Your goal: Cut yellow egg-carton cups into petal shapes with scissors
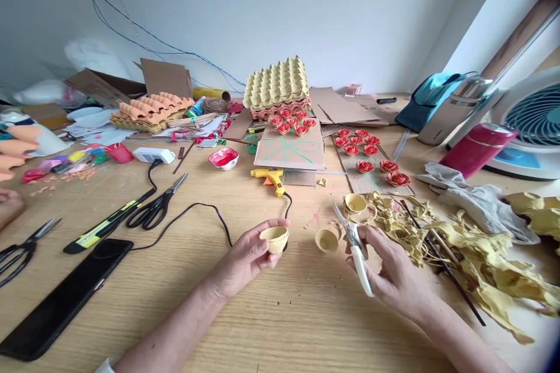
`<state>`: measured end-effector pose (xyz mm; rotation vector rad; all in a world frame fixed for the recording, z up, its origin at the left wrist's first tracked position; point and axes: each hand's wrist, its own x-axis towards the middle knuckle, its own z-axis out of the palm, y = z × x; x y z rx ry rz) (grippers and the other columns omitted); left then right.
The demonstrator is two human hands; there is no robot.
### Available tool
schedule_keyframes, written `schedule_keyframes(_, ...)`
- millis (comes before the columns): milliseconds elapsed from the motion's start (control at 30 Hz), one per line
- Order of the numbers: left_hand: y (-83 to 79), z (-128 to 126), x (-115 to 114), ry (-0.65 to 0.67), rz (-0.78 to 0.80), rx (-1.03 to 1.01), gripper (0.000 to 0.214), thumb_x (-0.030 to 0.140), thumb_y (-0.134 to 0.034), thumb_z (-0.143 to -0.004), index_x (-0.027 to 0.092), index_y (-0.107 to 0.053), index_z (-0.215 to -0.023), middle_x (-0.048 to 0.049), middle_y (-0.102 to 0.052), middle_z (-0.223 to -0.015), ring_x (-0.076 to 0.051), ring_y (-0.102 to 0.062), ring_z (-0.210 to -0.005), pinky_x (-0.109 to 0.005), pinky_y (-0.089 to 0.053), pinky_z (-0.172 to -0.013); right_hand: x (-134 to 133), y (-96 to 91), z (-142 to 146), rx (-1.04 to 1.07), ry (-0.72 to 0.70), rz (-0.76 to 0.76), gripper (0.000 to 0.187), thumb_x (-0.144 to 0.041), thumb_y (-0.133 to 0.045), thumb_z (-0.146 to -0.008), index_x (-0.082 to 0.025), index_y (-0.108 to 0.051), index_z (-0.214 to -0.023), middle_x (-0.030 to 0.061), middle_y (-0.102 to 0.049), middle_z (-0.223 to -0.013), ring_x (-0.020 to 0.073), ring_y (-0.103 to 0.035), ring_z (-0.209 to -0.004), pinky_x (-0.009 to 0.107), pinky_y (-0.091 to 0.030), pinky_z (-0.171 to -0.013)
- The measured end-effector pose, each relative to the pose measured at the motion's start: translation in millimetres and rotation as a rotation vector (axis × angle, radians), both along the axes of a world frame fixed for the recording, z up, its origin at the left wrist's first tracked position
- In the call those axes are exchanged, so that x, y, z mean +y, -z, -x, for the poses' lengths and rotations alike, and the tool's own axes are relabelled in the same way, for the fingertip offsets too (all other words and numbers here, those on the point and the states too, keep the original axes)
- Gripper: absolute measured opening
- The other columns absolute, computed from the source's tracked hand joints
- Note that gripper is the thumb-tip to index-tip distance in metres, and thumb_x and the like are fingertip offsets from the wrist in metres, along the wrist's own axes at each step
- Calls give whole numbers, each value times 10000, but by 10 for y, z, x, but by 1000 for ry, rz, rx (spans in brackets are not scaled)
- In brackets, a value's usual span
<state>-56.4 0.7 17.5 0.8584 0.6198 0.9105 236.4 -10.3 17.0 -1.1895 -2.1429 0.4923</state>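
My left hand [249, 256] is closed around a small yellow egg-carton cup [275, 239], held just above the wooden table [280, 315]. My right hand [389, 268] grips white-handled scissors [356, 247] with the blades pointing up and left. A second cut cup [326, 240] lies on the table between my hands, and a third cup [354, 203] sits just beyond the scissor tips. A heap of yellow carton scraps [472, 250] spreads to the right of my right hand.
A yellow glue gun [271, 178] with a black cord lies ahead. Red paper roses [365, 151] sit on cardboard, behind them stacked egg trays [276, 84]. Black scissors [155, 207], a cutter [102, 227] and a phone [65, 297] lie left. Another person's hand [9, 207] shows at the far left.
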Motion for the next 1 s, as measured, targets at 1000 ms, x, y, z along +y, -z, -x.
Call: schedule_keyframes(1000,-52,-383,-106,69,324,-268,389,384,-697,-844,114,-682,-1124,-128,-614,-1012,-56,-409,-609,-143,-313,-485,-90,-113,40,-35,-148,64,116,-321,-555,-949,-206,-554,-970,48,-634,-916,192,-573,-803,328,-468,-779)
